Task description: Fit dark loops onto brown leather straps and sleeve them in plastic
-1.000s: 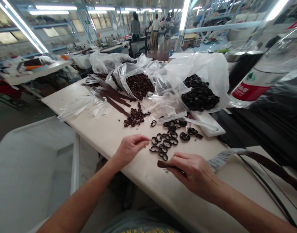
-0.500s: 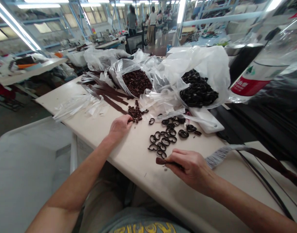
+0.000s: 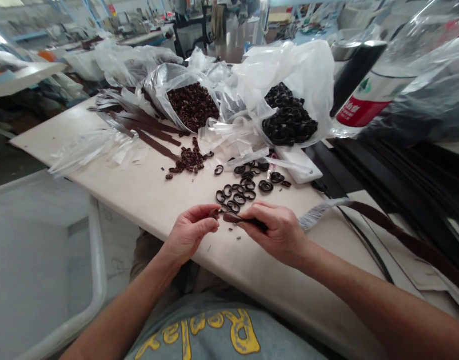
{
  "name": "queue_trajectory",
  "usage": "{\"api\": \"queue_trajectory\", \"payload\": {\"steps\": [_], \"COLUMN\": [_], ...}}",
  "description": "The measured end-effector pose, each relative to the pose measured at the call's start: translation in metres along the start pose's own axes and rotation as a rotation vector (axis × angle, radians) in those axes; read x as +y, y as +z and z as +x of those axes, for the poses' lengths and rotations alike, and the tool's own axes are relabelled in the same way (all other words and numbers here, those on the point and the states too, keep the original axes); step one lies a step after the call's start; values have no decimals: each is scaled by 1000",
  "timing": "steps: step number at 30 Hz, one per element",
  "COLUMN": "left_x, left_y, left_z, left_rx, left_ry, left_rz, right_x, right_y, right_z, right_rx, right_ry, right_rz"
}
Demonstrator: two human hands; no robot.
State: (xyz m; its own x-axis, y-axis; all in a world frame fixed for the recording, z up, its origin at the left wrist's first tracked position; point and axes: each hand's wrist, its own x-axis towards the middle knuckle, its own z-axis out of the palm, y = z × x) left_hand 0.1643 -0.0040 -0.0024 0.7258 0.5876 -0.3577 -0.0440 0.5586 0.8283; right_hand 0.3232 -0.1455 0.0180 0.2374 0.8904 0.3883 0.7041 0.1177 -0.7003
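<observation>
Aligning the small loop [image 3: 214, 213] squarely with the brown strap's [image 3: 233, 218] end should work best, the left hand [image 3: 187, 232] pinching the loop, the right hand [image 3: 281, 229] clasping the strap, above the counter [image 3: 150, 195].

Matt brown strap [image 3: 389, 226], crinkled glossy plastic bags [image 3: 289, 62], smooth tabletop [image 3: 146, 197]

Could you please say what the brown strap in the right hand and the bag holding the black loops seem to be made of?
The brown strap: perhaps leather or imitation leather, given its smooth, faintly shiny end. The bag: most likely thin plastic film, whitish and translucent, with crinkled folds.
</observation>
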Motion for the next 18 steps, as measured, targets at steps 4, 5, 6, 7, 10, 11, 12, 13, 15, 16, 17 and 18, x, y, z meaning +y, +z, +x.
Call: {"api": "queue_trajectory", "payload": {"steps": [4, 5, 6, 7, 10, 11, 12, 13, 15, 16, 17, 18], "left_x": [-4, -5, -6, -7, -12, -12, -12, -11, -7, -4, -2, 1], "left_y": [5, 5, 4, 2, -4, -6, -7, -8, -8, -7, -5, -4], "left_z": [-6, -6, -7, -8, -8, -9, -9, -10, -13, -14, -16, -17], "left_rx": [26, 29, 30, 29, 16, 5, -9, -28, -65, -79, -90, -97], "left_ry": [68, 73, 80, 87, 105, 114, 125, 136, 170, 187, 200, 211], "left_rz": [75, 94, 112, 130, 194, 221, 250, 280, 334, 356, 375, 395], "right_x": [0, 0, -1, -1, -2, -3, -3, -3, -3, -3, -3, -3], "right_y": [2, 2, 3, 3, 3, 3, 3, 4, 4, 4, 4, 4], "right_z": [-2, -2, -2, -2, -4, -4, -4, -5, -5, -5, -6, -6], "right_rx": [-14, -18, -22, -26, -38, -46, -53, -60, -75, -83, -91, -100], "right_ry": [-13, -17, -22, -30, -55, -58, -63, -66, -69, -70, -68, -63], "right_rz": [-6, -7, -7, -8, -22, -27, -29, -30, -31, -33, -40, -48]}}
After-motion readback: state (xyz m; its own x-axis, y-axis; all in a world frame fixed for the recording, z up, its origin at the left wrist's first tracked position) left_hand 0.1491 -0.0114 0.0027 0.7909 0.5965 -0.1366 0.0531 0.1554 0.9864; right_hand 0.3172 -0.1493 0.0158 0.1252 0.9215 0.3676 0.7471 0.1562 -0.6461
